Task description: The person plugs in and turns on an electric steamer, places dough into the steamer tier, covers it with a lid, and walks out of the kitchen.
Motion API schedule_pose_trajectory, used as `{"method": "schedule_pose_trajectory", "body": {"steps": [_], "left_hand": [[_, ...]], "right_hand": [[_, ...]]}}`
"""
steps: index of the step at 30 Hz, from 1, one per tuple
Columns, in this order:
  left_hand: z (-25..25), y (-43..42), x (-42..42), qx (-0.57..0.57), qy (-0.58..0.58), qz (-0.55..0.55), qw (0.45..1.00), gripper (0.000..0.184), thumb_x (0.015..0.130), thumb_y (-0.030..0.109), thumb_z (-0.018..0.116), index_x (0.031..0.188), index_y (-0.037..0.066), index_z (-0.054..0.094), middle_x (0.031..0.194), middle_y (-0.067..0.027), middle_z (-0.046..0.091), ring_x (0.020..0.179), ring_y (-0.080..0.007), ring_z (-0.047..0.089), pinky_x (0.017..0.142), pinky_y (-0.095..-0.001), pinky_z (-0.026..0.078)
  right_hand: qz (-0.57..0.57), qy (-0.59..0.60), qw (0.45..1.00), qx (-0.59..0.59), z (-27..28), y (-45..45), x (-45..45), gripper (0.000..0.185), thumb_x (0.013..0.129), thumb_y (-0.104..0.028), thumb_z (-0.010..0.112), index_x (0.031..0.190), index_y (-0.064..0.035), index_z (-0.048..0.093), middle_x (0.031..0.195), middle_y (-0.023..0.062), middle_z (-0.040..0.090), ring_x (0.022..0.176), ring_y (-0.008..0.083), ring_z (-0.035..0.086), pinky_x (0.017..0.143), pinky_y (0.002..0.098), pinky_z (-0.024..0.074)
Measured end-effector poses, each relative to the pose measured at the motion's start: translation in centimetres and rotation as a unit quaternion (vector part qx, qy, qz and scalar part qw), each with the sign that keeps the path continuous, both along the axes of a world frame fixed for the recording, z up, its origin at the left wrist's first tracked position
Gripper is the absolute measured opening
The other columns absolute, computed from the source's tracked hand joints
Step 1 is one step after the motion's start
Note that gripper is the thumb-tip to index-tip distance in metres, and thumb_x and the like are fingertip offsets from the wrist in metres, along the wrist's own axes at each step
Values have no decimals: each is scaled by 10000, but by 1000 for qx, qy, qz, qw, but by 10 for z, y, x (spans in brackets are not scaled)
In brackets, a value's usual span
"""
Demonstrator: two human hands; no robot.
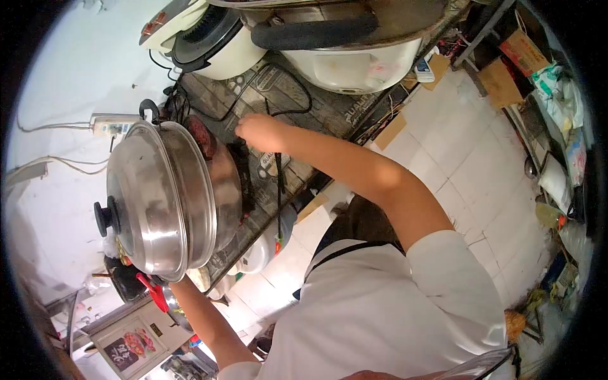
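Standing at a cluttered worktop [297, 130] with both arms stretched out, close to a big steel pot [225, 196].

Holding the right hand [258, 132] over the worktop near the base of the pot, with fingers curled well in and black cords [279, 183] just beside; cannot tell about any hold on a cord. Extending the left forearm [206, 316] to the other side of the pot, with the left hand hidden behind it; cannot tell its grip either. To be seen on the worktop: the pot, under a domed lid [145, 196] with a black knob [106, 216], near a wall-side power strip [114, 126] and a white cooker [235, 60].
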State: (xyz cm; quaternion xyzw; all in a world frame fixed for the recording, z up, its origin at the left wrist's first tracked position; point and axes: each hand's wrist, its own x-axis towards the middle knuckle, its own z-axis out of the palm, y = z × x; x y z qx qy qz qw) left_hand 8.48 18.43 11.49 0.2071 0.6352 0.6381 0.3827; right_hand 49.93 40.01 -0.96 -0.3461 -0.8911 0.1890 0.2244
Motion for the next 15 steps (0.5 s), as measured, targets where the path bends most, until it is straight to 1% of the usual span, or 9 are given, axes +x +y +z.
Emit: {"method": "schedule_pose_trajectory", "body": {"steps": [1,5,7,8,10,14,15], "left_hand": [[0,-2,0,0,-1,2,1000,483,938,263,435,1360,76,294,1369,-87,356,1213,-229,388,1029,-366,335],[0,-9,0,-5,2,16,1000,485,938,263,435,1362,76,291,1372,-86,353,1215,-229,386,1031,-366,333],[-1,-11,0,-7,4,20,1000,486,938,264,435,1363,76,289,1374,-86,351,1217,-229,385,1032,-366,332],[-1,-12,1,-8,5,22,1000,487,938,264,435,1363,76,289,1375,-86,350,1217,-229,384,1033,-366,332],[-2,-11,2,-7,5,24,1000,488,938,264,435,1364,76,287,1376,-86,349,1219,-229,383,1034,-366,331],[-2,-15,5,-8,5,26,1000,490,939,264,434,1366,76,284,1379,-86,346,1221,-228,381,1036,-367,329],[-2,-15,5,-8,4,28,1000,491,939,264,434,1366,76,283,1380,-86,345,1222,-228,380,1036,-367,328]], "right_hand": [[8,14,999,41,-3,0,-4,141,702,-67,644,820,-9,594,871,134,588,916,319,549,786,422,454],[13,21,999,40,-5,-2,-5,148,699,-93,645,826,-27,603,860,118,589,902,293,557,766,402,456],[27,24,994,99,-3,-6,-3,136,698,-109,636,812,-39,607,841,96,592,892,273,564,747,389,458],[28,24,995,98,-3,-8,-3,136,698,-109,636,812,-39,607,841,96,592,892,273,564,747,389,458],[31,73,990,114,-5,-9,-3,133,692,-105,624,810,-44,613,835,83,591,883,261,567,738,383,458],[40,54,988,136,-2,-7,-2,138,688,-93,616,819,-49,620,841,74,590,882,255,565,737,383,462],[63,35,991,115,7,-8,3,163,704,-79,598,859,-42,633,890,97,603,923,273,565,765,395,474]]}}
